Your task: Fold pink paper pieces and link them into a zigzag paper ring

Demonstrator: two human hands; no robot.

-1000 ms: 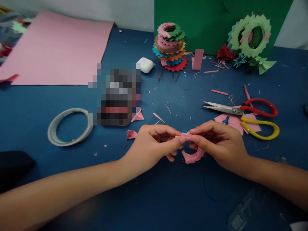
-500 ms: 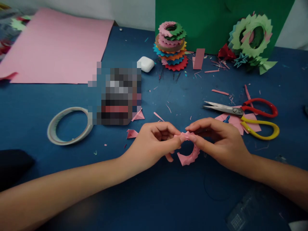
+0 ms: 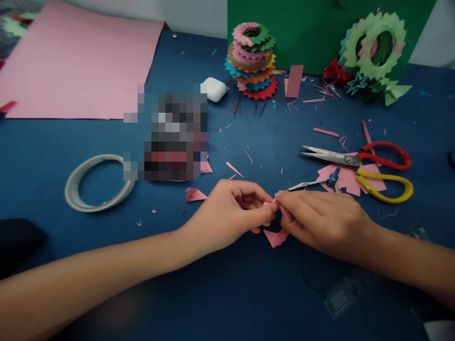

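A curved chain of folded pink paper (image 3: 275, 238) hangs below my fingertips, its pointed lower end showing. My left hand (image 3: 234, 208) is closed in a pinch on the chain's upper end. From the other side, my right hand (image 3: 322, 218) grips the same paper, thumb and fingertips meeting my left ones. My right hand's knuckles hide most of the curve. Just beyond that hand lie small blue-handled scissors (image 3: 333, 178), blades pointing left. Larger scissors (image 3: 350, 160) with one red and one yellow handle rest across pink paper pieces (image 3: 375, 179). A folded pink piece (image 3: 195, 194) lies left of my left hand.
A tape roll (image 3: 71, 189) lies at left, near a blurred-out item (image 3: 174, 137) and a white case (image 3: 214, 89). Behind stand stacked paper rings (image 3: 251, 61), a green paper wreath (image 3: 398, 35) and a large pink sheet (image 3: 81, 66). Paper scraps (image 3: 234, 168) litter the blue table.
My right hand has turned, knuckles up, and moved slightly down and left over the pink chain, covering more of it. The small scissors are now more exposed. The view has shifted slightly.
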